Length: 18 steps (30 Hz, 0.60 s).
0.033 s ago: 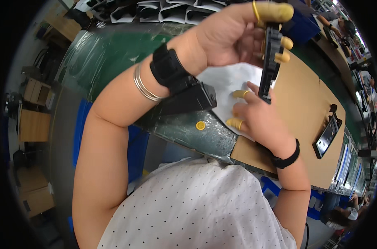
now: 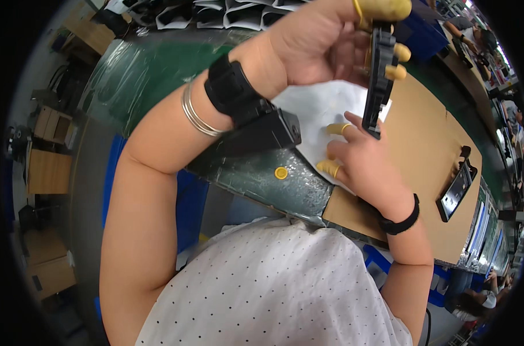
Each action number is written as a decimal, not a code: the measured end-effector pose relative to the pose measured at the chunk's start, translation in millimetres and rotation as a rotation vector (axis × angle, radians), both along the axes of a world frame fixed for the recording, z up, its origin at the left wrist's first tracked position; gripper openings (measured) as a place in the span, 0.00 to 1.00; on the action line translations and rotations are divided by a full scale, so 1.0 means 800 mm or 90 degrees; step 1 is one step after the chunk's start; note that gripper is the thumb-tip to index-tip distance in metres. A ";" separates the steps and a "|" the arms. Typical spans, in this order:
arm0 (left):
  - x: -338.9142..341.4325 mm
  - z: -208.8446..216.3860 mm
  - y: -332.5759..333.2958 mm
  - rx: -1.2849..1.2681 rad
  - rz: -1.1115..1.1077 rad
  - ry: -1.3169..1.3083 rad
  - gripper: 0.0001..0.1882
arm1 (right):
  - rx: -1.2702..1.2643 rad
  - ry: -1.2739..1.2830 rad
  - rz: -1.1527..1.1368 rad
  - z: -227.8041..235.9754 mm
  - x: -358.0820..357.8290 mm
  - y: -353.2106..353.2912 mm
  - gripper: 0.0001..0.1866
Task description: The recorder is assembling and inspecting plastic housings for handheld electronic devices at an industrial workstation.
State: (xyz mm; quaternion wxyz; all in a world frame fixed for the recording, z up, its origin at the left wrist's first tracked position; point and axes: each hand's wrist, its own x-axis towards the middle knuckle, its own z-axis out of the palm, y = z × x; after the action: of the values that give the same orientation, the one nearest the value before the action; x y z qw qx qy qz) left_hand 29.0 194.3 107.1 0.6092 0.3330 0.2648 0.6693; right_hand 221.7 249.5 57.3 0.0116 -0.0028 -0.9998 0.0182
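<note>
My left hand (image 2: 337, 49) is raised at the top, with yellow finger cots on its fingertips. It pinches a long, narrow black plastic part (image 2: 379, 81) by its upper end, seen edge-on with notches along one side. My right hand (image 2: 366, 164) hovers over or rests on a white sheet (image 2: 317, 106), fingers spread, two of them in yellow cots. The part's lower end overlaps this hand in the picture; whether they touch I cannot tell. A similar black frame-like part (image 2: 458, 190) lies to the right on the brown cardboard (image 2: 417, 144).
Beneath my left forearm is a black box-shaped object (image 2: 262, 138). A small yellow ring (image 2: 281, 173) lies on the green table mat (image 2: 239, 179). White-lined black trays (image 2: 242, 17) line the far edge, and a blue bin (image 2: 420, 34) stands beyond my left hand. Other people are at the right.
My left hand and the black part have shifted slightly upward. My right hand keeps nearly the same place and pose.
</note>
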 end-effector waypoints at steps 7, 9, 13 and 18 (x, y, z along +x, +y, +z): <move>-0.014 0.026 -0.009 -0.024 -0.054 -0.119 0.15 | -0.225 0.060 0.176 -0.018 -0.026 -0.014 0.13; -0.028 0.022 0.004 -0.001 -0.053 -0.069 0.16 | -0.159 0.082 0.197 -0.017 -0.031 -0.016 0.14; -0.001 0.024 0.013 -0.034 0.017 0.020 0.16 | -0.047 0.089 0.221 0.004 -0.030 -0.019 0.15; -0.002 -0.054 0.008 0.093 -0.062 -0.060 0.47 | -0.003 0.079 0.250 -0.006 -0.024 -0.045 0.04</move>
State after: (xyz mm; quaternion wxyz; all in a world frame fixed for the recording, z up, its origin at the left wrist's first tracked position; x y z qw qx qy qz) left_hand 27.3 200.9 64.2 0.6268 0.3576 0.1697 0.6711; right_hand 202.7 213.8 52.2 0.0698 0.1933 -0.9784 0.0227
